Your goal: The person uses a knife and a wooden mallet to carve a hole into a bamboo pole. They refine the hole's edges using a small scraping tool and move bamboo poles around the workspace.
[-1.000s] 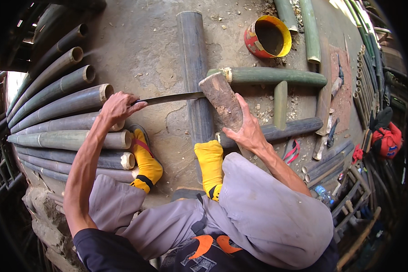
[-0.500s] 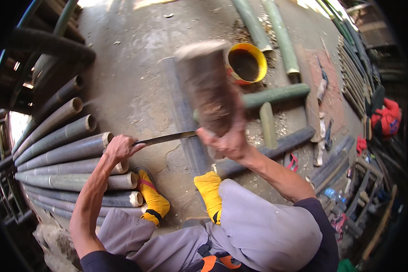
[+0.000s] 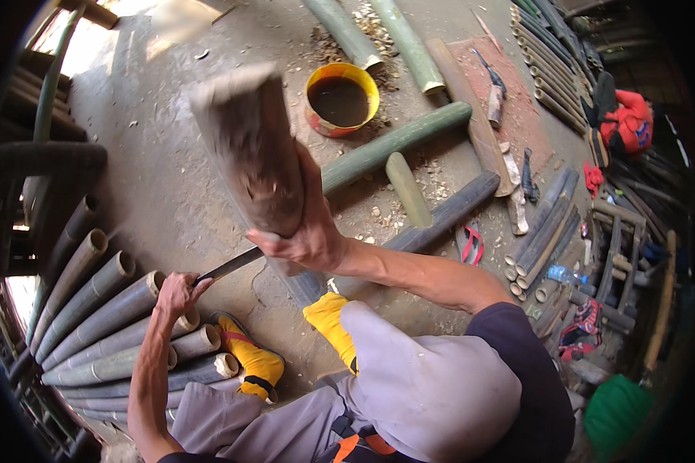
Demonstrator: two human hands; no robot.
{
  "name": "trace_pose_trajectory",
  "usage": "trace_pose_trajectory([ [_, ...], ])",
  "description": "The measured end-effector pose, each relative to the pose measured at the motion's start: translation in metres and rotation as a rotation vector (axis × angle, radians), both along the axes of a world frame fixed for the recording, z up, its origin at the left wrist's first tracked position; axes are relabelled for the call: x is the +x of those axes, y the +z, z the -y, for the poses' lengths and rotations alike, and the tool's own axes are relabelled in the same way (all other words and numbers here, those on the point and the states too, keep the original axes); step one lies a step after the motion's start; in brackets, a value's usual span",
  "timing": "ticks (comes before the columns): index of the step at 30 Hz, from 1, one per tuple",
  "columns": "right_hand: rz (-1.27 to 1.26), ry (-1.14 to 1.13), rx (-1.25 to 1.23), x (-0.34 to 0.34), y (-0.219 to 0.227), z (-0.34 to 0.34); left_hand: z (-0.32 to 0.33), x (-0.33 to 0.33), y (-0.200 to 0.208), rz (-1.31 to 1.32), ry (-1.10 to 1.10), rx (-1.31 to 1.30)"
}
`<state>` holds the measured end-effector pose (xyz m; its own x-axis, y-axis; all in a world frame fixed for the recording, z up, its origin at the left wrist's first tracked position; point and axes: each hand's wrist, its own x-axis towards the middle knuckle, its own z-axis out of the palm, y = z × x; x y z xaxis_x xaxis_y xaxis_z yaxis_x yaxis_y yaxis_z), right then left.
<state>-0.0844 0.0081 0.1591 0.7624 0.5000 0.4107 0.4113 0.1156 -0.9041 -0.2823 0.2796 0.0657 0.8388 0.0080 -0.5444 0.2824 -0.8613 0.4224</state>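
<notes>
My left hand (image 3: 179, 293) is closed on the handle of a long knife (image 3: 233, 263), whose dark blade reaches to the right over a dark bamboo pole (image 3: 305, 289). My right hand (image 3: 313, 243) grips a thick brown wooden block (image 3: 251, 154) by its near end and side. The block is raised, tilted up and away from me, and blurred by motion. The far end of the blade is hidden behind my right hand and the block, so I cannot tell whether they touch. My yellow-covered foot (image 3: 328, 316) is beside the near end of the dark pole.
Bamboo poles (image 3: 104, 312) fan out on the left. Beyond the block stands a yellow bucket (image 3: 342, 99) of dark liquid. A green bamboo pole (image 3: 401, 147) lies across the middle, among wood chips. Tools (image 3: 496, 100), more bamboo (image 3: 544, 228) and a plastic bottle (image 3: 565, 275) lie to the right.
The whole view has swung, so the floor, bucket and poles appear further left. My left hand is lower in the picture. Both hands keep their holds on the knife and the wooden block.
</notes>
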Motion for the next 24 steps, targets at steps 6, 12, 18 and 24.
trace_pose_trajectory([
  [6,-0.347,0.664,-0.811,0.034,-0.017,0.043,-0.001,0.006,0.005,-0.014,-0.048,0.062],
  [12,-0.21,0.093,-0.114,0.05,0.048,-0.001,0.008,0.002,0.004,-0.039,0.036,-0.02],
  [18,-0.473,0.658,-0.915,0.007,-0.053,0.058,0.017,0.005,-0.001,0.002,0.033,-0.027],
  [24,-0.093,0.26,-0.399,0.009,0.002,0.024,0.015,-0.001,0.0,0.013,0.044,0.017],
])
